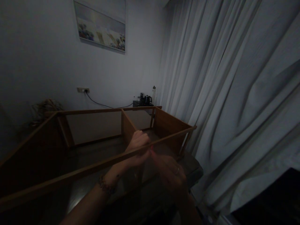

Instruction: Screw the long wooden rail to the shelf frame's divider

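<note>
A wooden frame (pixel 93 171) with side panels and a middle divider (pixel 128 123) stretches across the view, its long front rail closest to me. My left hand (pixel 138 142), with a bracelet at the wrist, is closed around this rail near the divider, part of it behind the wood. From the right, my right hand (pixel 170 170), with a ring on one finger, reaches to the same spot. Its fingers are pressed together, and the red-nailed tips meet the rail beside my left hand. The dim light hides anything small between those fingertips.
Pale curtains (pixel 211 78) hang along the right side. Behind the frame, a black coffee maker or kettle (pixel 147 100) stands by the wall. A cable (pixel 100 104) runs from a wall socket (pixel 83 90). A picture (pixel 102 25) hangs above, and a dried plant (pixel 47 107) stands at left.
</note>
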### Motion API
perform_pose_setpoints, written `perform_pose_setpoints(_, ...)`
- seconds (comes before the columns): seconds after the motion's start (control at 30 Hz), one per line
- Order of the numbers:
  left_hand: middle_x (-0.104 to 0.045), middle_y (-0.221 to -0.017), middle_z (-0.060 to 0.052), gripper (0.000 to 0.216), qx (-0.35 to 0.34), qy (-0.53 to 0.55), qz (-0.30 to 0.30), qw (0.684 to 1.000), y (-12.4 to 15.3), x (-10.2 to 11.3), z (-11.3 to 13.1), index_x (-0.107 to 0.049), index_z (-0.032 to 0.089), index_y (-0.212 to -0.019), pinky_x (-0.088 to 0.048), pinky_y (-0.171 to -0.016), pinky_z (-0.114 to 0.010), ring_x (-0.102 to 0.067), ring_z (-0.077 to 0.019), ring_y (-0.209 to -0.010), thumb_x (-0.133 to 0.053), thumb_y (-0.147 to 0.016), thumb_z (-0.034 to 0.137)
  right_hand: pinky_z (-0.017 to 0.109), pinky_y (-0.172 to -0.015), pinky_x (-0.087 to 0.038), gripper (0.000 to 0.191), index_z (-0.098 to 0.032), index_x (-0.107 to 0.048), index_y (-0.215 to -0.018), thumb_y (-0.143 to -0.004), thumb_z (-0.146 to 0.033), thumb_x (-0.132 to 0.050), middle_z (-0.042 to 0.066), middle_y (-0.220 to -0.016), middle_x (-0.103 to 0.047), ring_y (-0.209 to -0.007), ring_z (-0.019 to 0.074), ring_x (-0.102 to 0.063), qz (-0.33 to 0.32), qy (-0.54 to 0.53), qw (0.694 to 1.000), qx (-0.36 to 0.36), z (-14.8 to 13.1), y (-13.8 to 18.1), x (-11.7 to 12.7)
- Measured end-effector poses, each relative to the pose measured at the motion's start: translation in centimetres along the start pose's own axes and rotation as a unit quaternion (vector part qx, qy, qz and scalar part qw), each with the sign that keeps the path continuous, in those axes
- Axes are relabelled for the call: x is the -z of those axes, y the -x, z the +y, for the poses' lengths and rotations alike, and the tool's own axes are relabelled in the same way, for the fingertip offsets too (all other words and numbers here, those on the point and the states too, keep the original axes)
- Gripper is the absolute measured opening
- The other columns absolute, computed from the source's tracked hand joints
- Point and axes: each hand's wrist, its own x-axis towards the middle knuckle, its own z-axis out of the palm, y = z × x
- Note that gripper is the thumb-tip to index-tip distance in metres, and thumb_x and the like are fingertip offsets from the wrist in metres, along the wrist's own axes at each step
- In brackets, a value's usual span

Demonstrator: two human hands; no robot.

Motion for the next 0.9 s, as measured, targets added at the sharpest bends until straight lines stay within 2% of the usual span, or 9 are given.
perform_pose_setpoints(0.17,-0.049,-0.068,-0.001,0.011,-0.002,-0.002,0.003,1.0,-0.1,0.2,0.3,-0.042,0.022,-0.074,-0.034,-0.065,-0.036,-0.043,-0.0198,-0.072,-0.044,-0.084,0.02,0.031,-0.081,-0.058,0.064,-0.021,-0.027,-0.152,-0.093,-0.004,-0.048,0.009,-0.103,-0.073,-0.093,0.0193,-0.068,-0.043,0.013,0.999,-0.011,-0.5,-0.3,0.4)
perform_pose_setpoints(0.3,-0.048,-0.068,-0.001,0.01,0.004,0.0,0.003,1.0,0.0,0.0,0.1,-0.042,0.022,-0.073,-0.033,-0.066,-0.036,-0.043,-0.0198,-0.072,-0.045,-0.083,0.019,0.031,-0.081,-0.058,0.067,-0.02,-0.025,-0.153,-0.094,-0.011,-0.055,0.01,-0.107,-0.071,-0.094,0.0205,-0.067,-0.069,0.011,0.997,-0.033,-0.9,-0.4,0.8)
perform_pose_setpoints(0.6,-0.048,-0.069,-0.001,0.014,-0.008,0.0,0.006,1.0,0.2,-0.3,-0.3,-0.042,0.021,-0.075,-0.034,-0.067,-0.036,-0.042,-0.0195,-0.072,-0.043,-0.088,0.026,0.029,-0.078,-0.057,0.047,-0.016,-0.043,-0.144,-0.097,-0.013,-0.048,0.01,-0.1,-0.071,-0.091,0.0192,-0.067,-0.064,0.022,0.997,-0.03,-1.5,-0.8,1.0)
perform_pose_setpoints(0.9,-0.047,-0.067,-0.001,0.015,-0.007,-0.007,0.007,1.0,0.0,-0.1,-0.1,-0.041,0.022,-0.073,-0.033,-0.065,-0.036,-0.042,-0.0197,-0.071,-0.043,-0.087,0.026,0.032,-0.083,-0.056,0.054,-0.018,-0.031,-0.151,-0.098,-0.012,-0.041,0.01,-0.104,-0.069,-0.094,0.0194,-0.066,-0.08,0.002,0.996,-0.042,-1.2,0.0,0.7)
